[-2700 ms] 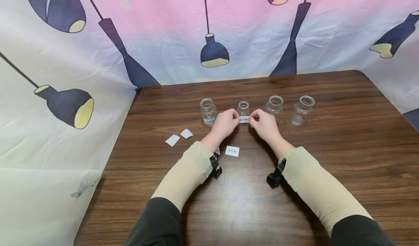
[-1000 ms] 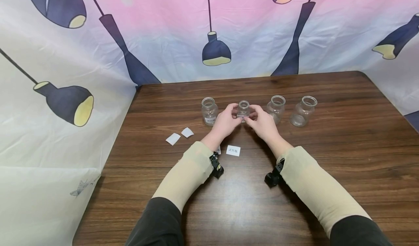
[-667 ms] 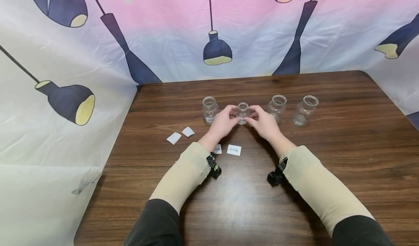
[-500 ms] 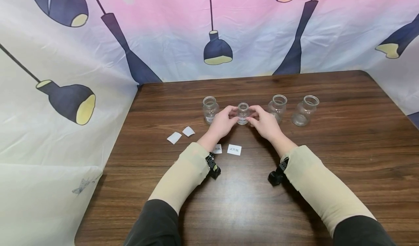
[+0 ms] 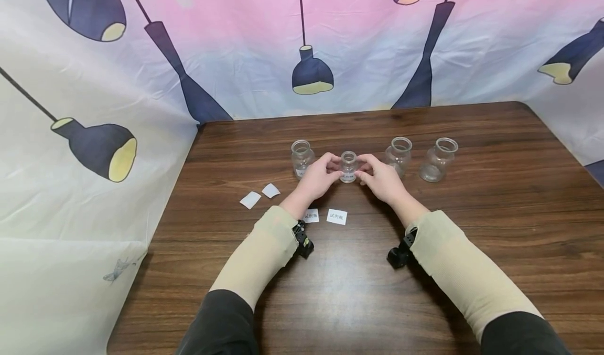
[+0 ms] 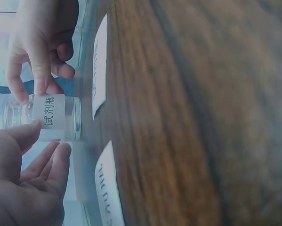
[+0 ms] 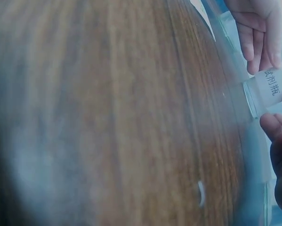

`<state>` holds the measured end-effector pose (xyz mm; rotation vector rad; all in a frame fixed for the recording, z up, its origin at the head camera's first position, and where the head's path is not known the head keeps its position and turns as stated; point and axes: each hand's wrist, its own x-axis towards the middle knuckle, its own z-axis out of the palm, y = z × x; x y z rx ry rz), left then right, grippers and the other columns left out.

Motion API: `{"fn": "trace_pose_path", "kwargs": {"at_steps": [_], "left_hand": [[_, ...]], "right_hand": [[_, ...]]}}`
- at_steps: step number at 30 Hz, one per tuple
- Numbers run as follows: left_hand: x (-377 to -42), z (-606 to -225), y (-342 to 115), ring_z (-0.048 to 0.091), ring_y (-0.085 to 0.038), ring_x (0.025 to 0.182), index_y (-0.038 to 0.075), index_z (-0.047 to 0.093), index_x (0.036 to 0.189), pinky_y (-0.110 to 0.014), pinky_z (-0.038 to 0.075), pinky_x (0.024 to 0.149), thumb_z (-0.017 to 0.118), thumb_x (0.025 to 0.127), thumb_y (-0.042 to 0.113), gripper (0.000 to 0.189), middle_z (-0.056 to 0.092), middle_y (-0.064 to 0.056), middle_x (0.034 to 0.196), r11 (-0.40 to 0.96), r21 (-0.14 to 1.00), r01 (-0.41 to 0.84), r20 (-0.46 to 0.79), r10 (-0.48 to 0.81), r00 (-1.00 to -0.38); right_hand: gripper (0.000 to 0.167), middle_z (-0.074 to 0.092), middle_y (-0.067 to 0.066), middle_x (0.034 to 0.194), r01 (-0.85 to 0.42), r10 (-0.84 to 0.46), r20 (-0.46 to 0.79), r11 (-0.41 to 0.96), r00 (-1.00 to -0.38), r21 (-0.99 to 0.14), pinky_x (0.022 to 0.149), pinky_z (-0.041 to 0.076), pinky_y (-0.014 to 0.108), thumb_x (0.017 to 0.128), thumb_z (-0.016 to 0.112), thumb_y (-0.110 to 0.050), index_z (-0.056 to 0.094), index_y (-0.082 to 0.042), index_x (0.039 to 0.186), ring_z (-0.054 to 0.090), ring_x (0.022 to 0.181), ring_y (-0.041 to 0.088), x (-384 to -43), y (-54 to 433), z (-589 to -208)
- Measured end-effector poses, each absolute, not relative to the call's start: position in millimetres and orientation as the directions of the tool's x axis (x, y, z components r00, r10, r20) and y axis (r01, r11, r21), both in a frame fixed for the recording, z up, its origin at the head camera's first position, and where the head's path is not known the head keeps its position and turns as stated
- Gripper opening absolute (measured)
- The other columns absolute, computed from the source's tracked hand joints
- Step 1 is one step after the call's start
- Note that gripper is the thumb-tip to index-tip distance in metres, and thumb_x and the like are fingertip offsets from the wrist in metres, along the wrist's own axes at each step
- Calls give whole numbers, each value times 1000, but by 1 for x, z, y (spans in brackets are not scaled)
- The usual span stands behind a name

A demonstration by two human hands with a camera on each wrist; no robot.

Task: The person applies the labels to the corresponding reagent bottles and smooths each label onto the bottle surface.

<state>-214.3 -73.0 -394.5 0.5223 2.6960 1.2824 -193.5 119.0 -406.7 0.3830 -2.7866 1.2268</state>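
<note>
Small clear round glass jar [image 5: 348, 168]: here it is, upright over the dark wooden bench [image 5: 354, 287]; resting or lifted, can't tell!
Left hand [image 5: 317, 179]: lightly pinching one side.
Right hand [image 5: 382, 180]: pinching opposite.
Glass: likely light, rigid, slick, breakable.
White printed paper label [image 6: 50, 113]: probably flimsy; best grip bare sides.

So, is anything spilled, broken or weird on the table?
Nothing looks spilled or broken, and the label on the small jar looks fairly straight. Two blank white papers, at the left in the head view, lie slanted, which looks slightly untidy.
</note>
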Motion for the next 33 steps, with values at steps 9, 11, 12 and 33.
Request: {"fn": "trace_pose_path", "kwargs": {"at_steps": [9,11,12,33], "left_hand": [[-214,-394,-73,59,-17,99,11,41,129,-28,48,83,61,91,15,43,60,-8,113,612,745,264,-3,400,-917],[-214,-395,-73,59,-17,97,10,40,129,-28,48,82,61,90,12,44,60,-9,112,617,738,272,1,402,-916],[-214,-395,-72,59,-17,97,10,40,129,-28,48,82,61,90,11,44,60,-10,111,620,734,276,6,400,-916],[-223,-397,-69,58,-19,98,10,42,125,-30,47,82,63,88,7,42,62,-10,106,618,732,286,50,370,-928]], "right_hand": [[49,63,12,100,-269,-241,145,632,-960,-727,74,47,40,85,64,-6,44,-9,130,60,83,25,-195,119,-411],[49,63,12,99,-264,-239,141,628,-961,-732,75,47,40,84,64,-6,43,-8,129,60,84,25,-196,118,-412],[49,63,12,99,-263,-238,141,627,-961,-733,75,47,40,84,64,-7,43,-8,129,61,83,26,-197,117,-412],[45,61,11,97,-236,-193,145,626,-970,-743,75,47,39,87,64,-8,43,-11,127,59,80,24,-206,115,-414]]}}
